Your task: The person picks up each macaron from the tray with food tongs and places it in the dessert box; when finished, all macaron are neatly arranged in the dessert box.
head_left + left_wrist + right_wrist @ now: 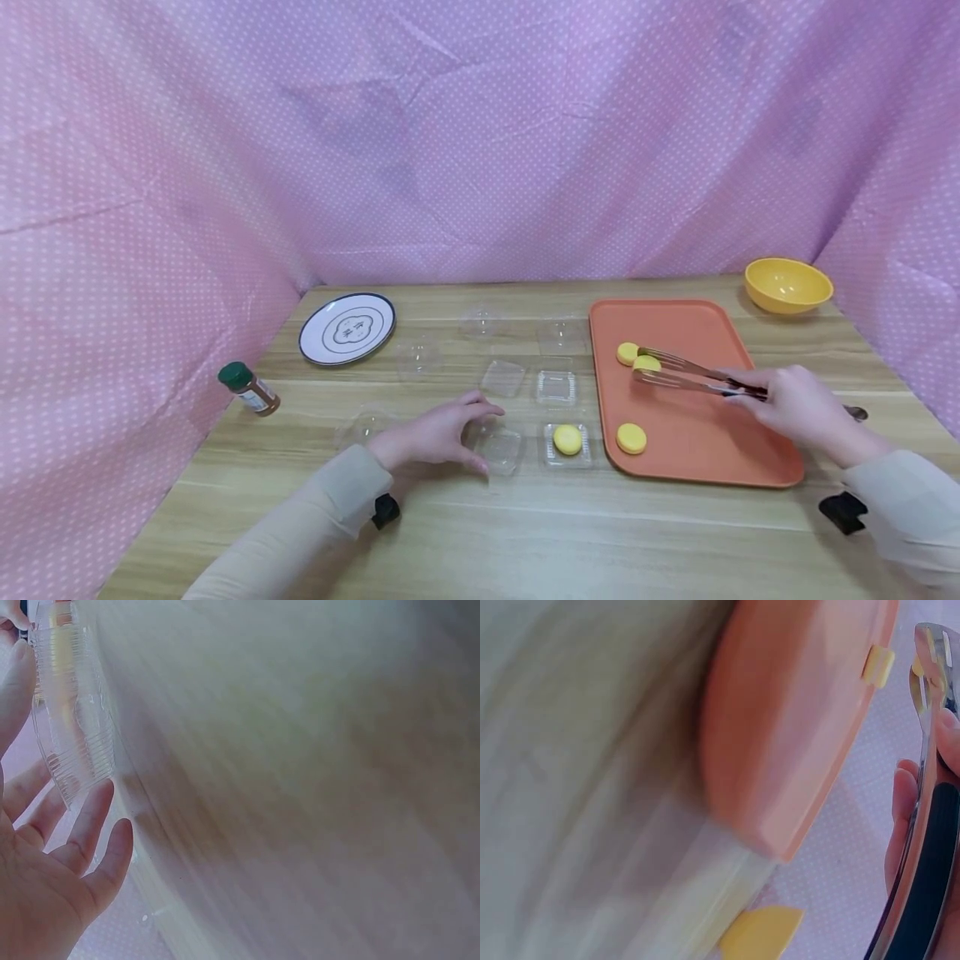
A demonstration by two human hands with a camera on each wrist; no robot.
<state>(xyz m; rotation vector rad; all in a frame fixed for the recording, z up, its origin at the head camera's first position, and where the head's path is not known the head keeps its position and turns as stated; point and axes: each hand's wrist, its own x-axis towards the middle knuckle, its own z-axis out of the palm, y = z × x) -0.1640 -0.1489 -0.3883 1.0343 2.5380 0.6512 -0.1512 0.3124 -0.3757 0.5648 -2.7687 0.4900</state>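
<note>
In the head view my right hand (798, 412) grips metal tongs (693, 385) with dark handles over an orange tray (697, 454). The tong tips lie on either side of a yellow macaron (647, 363); whether they squeeze it is unclear. Two more macarons rest on the tray, one beside the tips (627, 354) and one near the front left (632, 438). My left hand (438, 429) spreads thumb and fingers around the left edge of a clear plastic box (501, 450); touching is hard to tell. Just right of it, another clear box (567, 461) holds one macaron (567, 439).
Behind these stand more clear boxes (556, 387), with faint clear domed pieces (418, 357) around them. A white plate (347, 328) lies at the back left. A green-capped bottle (249, 389) stands at left, a yellow bowl (787, 286) at back right.
</note>
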